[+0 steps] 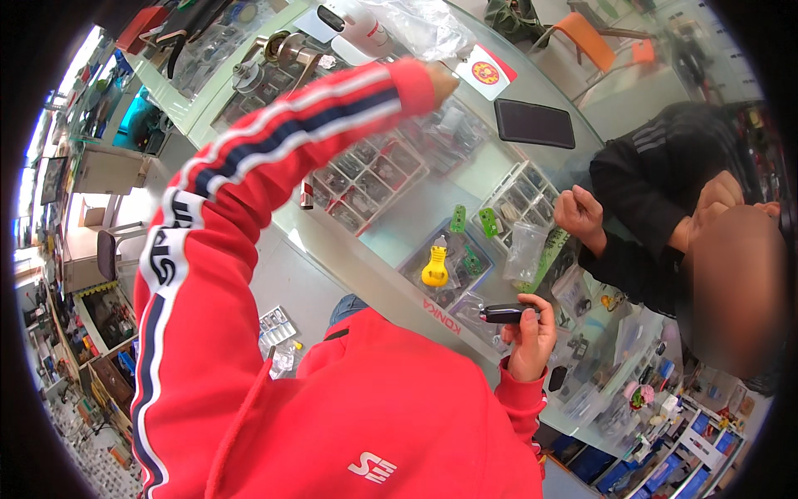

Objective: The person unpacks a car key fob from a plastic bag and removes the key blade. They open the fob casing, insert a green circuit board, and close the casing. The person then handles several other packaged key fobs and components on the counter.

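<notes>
In my right hand (533, 339) is a small glossy black case shaped like a car key fob (504, 313), pinched between thumb and fingers above the glass counter (391, 270). My left arm stretches far across the counter. My left hand (442, 83) is blurred and partly covered by its red cuff, beside a white card with a red and yellow emblem (485, 73); its fingers do not show clearly. Between my hands lie a yellow bulb-shaped thing (435, 264) and two small green circuit boards (458, 219).
A black phone (534, 123) lies at the far side. Across the counter sits another person in black sleeves, one hand (580, 218) loosely curled over it. Compartment boxes (366, 179), a clear plastic bag (525, 249), a key-cutting machine (287, 54) and a white device (363, 29) surround the workspace.
</notes>
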Available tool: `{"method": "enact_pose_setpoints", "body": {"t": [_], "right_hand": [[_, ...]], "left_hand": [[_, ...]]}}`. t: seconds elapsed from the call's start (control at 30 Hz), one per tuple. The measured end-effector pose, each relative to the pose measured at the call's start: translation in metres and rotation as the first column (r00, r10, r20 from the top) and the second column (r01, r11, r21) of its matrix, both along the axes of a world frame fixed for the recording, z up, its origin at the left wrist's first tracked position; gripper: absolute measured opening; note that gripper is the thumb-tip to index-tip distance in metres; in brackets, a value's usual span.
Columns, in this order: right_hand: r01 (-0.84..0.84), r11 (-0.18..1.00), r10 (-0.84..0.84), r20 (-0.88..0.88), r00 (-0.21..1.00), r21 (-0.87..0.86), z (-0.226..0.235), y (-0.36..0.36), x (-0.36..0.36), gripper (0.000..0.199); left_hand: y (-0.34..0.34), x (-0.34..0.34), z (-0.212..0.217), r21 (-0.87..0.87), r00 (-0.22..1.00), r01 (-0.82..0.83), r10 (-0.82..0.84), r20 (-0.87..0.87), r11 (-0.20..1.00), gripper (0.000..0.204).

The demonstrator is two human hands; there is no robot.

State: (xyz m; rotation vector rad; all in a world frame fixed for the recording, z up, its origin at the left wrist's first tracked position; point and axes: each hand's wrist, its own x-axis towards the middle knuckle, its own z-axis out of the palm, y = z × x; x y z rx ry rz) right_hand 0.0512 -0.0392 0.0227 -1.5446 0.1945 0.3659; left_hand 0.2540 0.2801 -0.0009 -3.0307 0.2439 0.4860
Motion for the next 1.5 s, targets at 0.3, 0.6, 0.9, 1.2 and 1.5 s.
{"method": "enact_pose_setpoints", "body": {"t": [0.3, 0.6, 0.9, 1.2, 1.5], "right_hand": [[-0.03, 0.999, 0.03, -0.009, 1.0, 0.034, 0.001, -0.002, 0.001, 0.029], [-0.039, 0.999, 0.039, -0.008, 0.999, -0.013, 0.001, 0.002, 0.002, 0.029], [0.001, 1.0, -0.001, -0.006, 1.0, -0.006, -0.001, 0.0, 0.006, 0.029], [-0.08, 0.997, 0.08, 0.088, 0.993, 0.0, 0.003, 0.007, 0.011, 0.03], [-0.172, 0.984, 0.165, 0.122, 0.979, 0.041, 0.009, 0.018, 0.011, 0.028]], "left_hand": [[-0.024, -0.014, -0.026, -0.146, 0.988, -0.147, 0.153, 0.03, 0.978, 0.062], [-0.015, -0.013, -0.035, -0.304, 0.955, -0.195, 0.252, 0.159, 0.932, 0.042], [-0.008, -0.003, -0.037, -0.299, 0.93, -0.196, 0.273, 0.245, 0.934, 0.032], [-0.102, -0.146, 0.007, -0.964, 0.986, 0.015, -0.162, -0.029, 0.266, 0.036], [-0.137, -0.21, 0.002, -0.994, 0.997, 0.062, 0.036, 0.066, 0.091, 0.042]]}}
